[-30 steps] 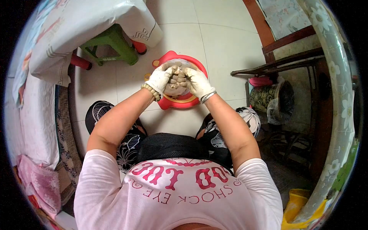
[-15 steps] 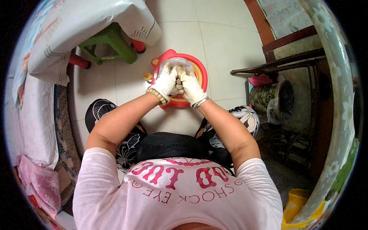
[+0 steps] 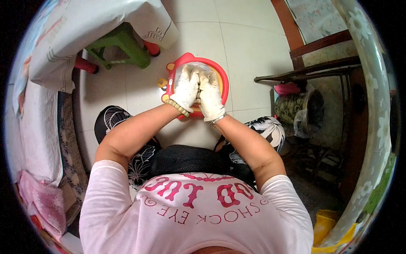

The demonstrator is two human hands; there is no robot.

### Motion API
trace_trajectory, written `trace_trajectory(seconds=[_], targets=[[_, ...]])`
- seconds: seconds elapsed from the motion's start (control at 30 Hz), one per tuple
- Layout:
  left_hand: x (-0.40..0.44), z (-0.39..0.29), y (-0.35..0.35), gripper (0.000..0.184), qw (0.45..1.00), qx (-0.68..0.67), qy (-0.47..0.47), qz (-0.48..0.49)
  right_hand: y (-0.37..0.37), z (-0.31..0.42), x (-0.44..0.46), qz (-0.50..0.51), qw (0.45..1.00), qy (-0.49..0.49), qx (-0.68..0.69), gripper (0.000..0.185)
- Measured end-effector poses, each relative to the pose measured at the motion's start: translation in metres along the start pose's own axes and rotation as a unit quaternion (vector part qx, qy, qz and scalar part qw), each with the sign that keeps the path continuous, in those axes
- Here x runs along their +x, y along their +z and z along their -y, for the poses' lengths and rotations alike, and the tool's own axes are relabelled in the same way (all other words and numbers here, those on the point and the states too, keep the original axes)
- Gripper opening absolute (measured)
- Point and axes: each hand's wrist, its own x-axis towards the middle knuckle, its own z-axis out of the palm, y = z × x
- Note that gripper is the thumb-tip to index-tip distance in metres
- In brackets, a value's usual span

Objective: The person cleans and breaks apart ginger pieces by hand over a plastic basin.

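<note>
My left hand [image 3: 187, 89] and my right hand [image 3: 209, 93] wear whitish gloves with brown stains at the fingers. Side by side, they lie over a clear plastic bag [image 3: 216, 73] on a round red and yellow plastic piece [image 3: 225, 80], perhaps a child's seat. The fingers of both hands point forward and look stretched out, their tips partly hidden. A few small brownish lumps [image 3: 198, 95] show in the narrow gap between the gloves; what they are I cannot make out. A beaded bracelet [image 3: 177, 107] circles my left wrist.
A green plastic stool [image 3: 131, 48] stands ahead on the left, under a table with a white cover [image 3: 101, 21]. At right is a dark wooden rack [image 3: 308, 73] with a patterned bundle [image 3: 292, 106] beneath. Pale tiles [image 3: 249, 55] cover the floor.
Both gloves have drawn closer together and their fingers reach straighter forward. Fewer brownish lumps show between them. The red and yellow piece remains in place.
</note>
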Motion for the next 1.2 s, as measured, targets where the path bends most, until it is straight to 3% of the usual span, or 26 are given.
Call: trace_trajectory(seconds=[0.1,0.13,0.17,0.23,0.33,0.4,0.43,0.47,0.53,0.57,0.63,0.73,0.8,0.87,0.97,1.0,1.07,1.1,1.2], targets=[[0.000,-0.019,-0.017,0.034,0.996,0.051,0.062,-0.031,0.020,0.021,-0.012,-0.067,0.992,0.046,0.097,0.023],[0.003,-0.036,-0.030,0.034,0.984,-0.167,-0.054,-0.021,0.014,0.018,-0.008,-0.067,0.992,0.046,0.098,0.023],[0.004,-0.046,-0.036,0.034,0.912,-0.374,-0.165,-0.009,0.005,0.011,-0.004,-0.033,0.992,0.050,0.109,0.022],[0.005,-0.037,-0.028,0.035,0.934,-0.330,-0.134,-0.011,0.001,0.011,-0.002,0.001,0.991,0.053,0.122,0.022],[0.011,-0.020,-0.013,0.033,0.957,-0.276,-0.086,-0.025,-0.010,0.015,0.004,-0.023,0.977,0.149,0.150,0.023],[0.013,-0.017,-0.010,0.029,0.959,-0.279,-0.042,-0.029,-0.034,0.007,0.017,0.153,0.943,0.194,0.225,0.025],[0.014,-0.023,-0.018,0.026,0.965,-0.258,-0.038,-0.021,-0.018,0.016,0.014,0.051,0.958,0.213,0.184,0.027],[0.016,-0.023,-0.019,0.026,0.966,-0.257,-0.037,-0.021,-0.008,0.028,0.010,0.052,0.958,0.212,0.184,0.027],[0.017,-0.023,-0.022,0.024,0.955,-0.292,-0.029,0.028,0.015,0.056,-0.004,-0.097,0.953,0.246,0.145,0.027],[0.017,-0.026,-0.024,0.024,0.956,-0.292,-0.029,0.029,0.005,0.049,-0.001,-0.097,0.953,0.246,0.146,0.027],[0.021,-0.038,-0.037,0.023,0.878,-0.459,-0.127,0.045,-0.019,0.038,0.010,0.115,0.943,0.213,0.230,0.028],[0.028,-0.035,-0.041,0.026,0.846,-0.519,-0.110,0.053,-0.023,0.042,0.017,0.124,0.947,0.197,0.221,0.029],[0.027,-0.033,-0.042,0.028,0.853,-0.503,-0.127,0.066,-0.023,0.041,0.016,0.138,0.947,0.174,0.231,0.027],[0.026,-0.026,-0.038,0.029,0.864,-0.479,-0.129,0.081,-0.019,0.044,0.012,0.100,0.983,0.095,0.124,0.025],[0.025,-0.021,-0.036,0.030,0.877,-0.460,-0.118,0.074,-0.023,0.037,0.015,0.095,0.994,0.043,0.027,0.024],[0.025,-0.023,-0.037,0.030,0.876,-0.461,-0.119,0.075,-0.026,0.038,0.016,0.093,0.994,0.044,0.027,0.024],[0.026,-0.023,-0.041,0.031,0.815,-0.538,-0.182,0.116,-0.031,0.039,0.021,0.115,0.986,0.083,0.093,0.027],[0.024,-0.023,-0.039,0.032,0.840,-0.518,-0.132,0.095,-0.031,0.043,0.019,0.115,0.981,0.110,0.113,0.026],[0.024,-0.021,-0.039,0.033,0.850,-0.501,-0.125,0.101,-0.024,0.049,0.012,0.083,0.982,0.106,0.131,0.026]])
